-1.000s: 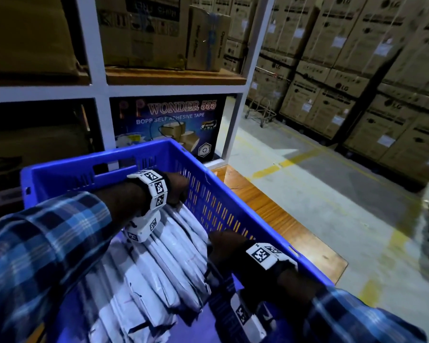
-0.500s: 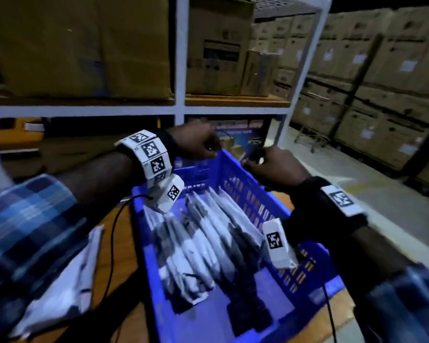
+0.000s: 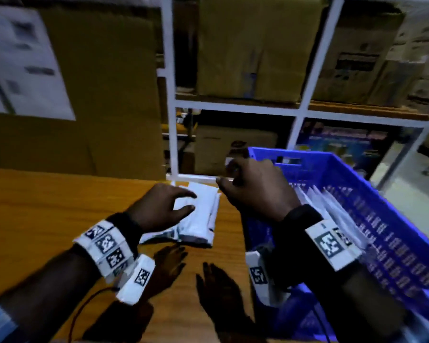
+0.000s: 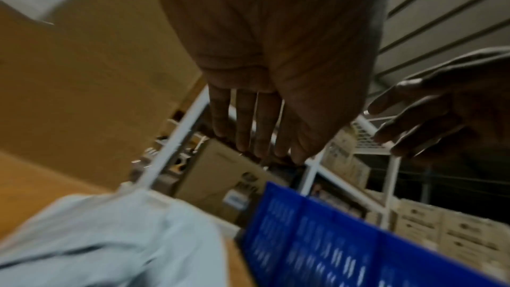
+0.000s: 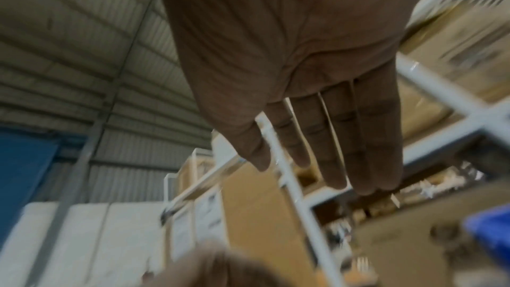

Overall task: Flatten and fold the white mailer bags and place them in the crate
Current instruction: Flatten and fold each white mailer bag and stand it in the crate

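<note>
Cardboard boxes (image 3: 248, 45) fill white shelving (image 3: 170, 82) behind the desk (image 3: 47, 206), with a blue crate (image 3: 382, 219) at the right edge holding folded white bags (image 3: 332, 209) stood on edge. Between desk centre and crate lies a stack of white mailer bags (image 3: 198, 214), flat, slightly crumpled, dark print at the near end. Left hand (image 3: 161, 206) hovers low over the stack, fingers spread and straight; touching or not, hard to tell through blur. Right hand (image 3: 253, 191) raised beside the crate's near corner, fingers extended, nothing gripped, partly blocking the crate rim. Tagged bands on both wrists.
</note>
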